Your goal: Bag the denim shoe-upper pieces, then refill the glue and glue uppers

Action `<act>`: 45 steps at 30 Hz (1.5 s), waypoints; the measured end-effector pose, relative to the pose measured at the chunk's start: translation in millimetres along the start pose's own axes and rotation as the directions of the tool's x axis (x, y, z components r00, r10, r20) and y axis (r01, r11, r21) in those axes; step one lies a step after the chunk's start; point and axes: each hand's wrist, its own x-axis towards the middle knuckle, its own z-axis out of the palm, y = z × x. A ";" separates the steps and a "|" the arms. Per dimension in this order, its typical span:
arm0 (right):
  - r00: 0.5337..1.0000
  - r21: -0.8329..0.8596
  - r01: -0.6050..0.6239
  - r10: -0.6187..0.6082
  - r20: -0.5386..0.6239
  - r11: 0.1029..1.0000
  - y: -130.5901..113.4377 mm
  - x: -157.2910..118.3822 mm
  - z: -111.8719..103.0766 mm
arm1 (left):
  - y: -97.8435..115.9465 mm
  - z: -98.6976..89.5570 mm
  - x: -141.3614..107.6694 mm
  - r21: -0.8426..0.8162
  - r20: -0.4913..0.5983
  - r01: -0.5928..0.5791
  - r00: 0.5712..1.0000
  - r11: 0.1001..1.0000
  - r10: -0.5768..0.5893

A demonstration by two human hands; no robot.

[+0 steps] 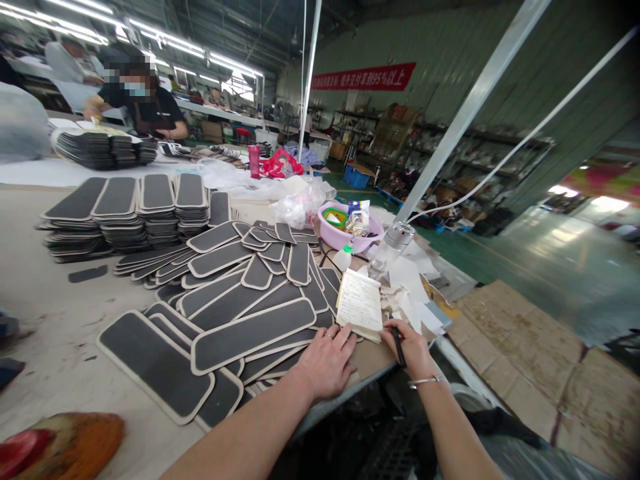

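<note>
1. Cream-white paper forms the visible page of the notepad. We observe rows of dark handwriting, too small for us to read, and a yellowish strip along the left edge.
2. We locate the notepad lying open-faced near the edge of the counter, just beside the pile of dark panels.
3. Our left hand lies palm down with its fingers slightly apart, the fingertips at the notepad's lower edge. A ring is fitted to one finger.
4. Our right hand is closed on the pen, its fingertips at the notepad's lower right corner. A silver bracelet encircles the wrist.
5. The pen is black, slim and straight, and slants across the hand. We cannot tell which end carries the writing tip.
6. We note that the panels are long, dark grey and round-cornered, with pale borders. They overlap loosely, with neat stacks behind.
7. Beyond the notepad we find a green-capped bottle and a lilac basin; loose papers lie to the right.
</note>
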 end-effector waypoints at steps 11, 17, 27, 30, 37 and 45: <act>0.940 -0.073 -0.160 0.129 -0.314 0.984 -3.7 22.6 -1.8 | -1.4 3.0 -1.0 -0.008 -0.004 0.007 1.000 1.000 -0.007; 0.901 0.038 -0.196 0.195 -0.388 0.980 -2.4 42.9 -2.6 | -1.9 2.0 -1.4 -0.001 0.006 0.001 1.000 1.000 -0.001; 0.877 0.026 0.013 0.001 -0.481 1.000 -23.8 42.5 -8.9 | -3.5 3.7 -1.7 -0.008 0.003 0.004 1.000 1.000 -0.003; 0.893 0.005 0.026 -0.021 -0.451 1.000 -29.7 34.1 -4.5 | -3.4 4.3 -1.7 -0.007 0.000 0.000 1.000 1.000 0.000; 0.906 -0.100 -0.057 0.009 -0.424 0.993 -39.6 0.2 -0.3 | -2.1 0.1 -2.0 -0.010 -0.018 0.008 1.000 1.000 -0.009; 0.948 -0.222 0.210 -0.254 -0.193 0.952 -72.1 13.9 2.3 | -0.2 -2.2 -2.4 0.022 0.025 0.002 1.000 1.000 -0.002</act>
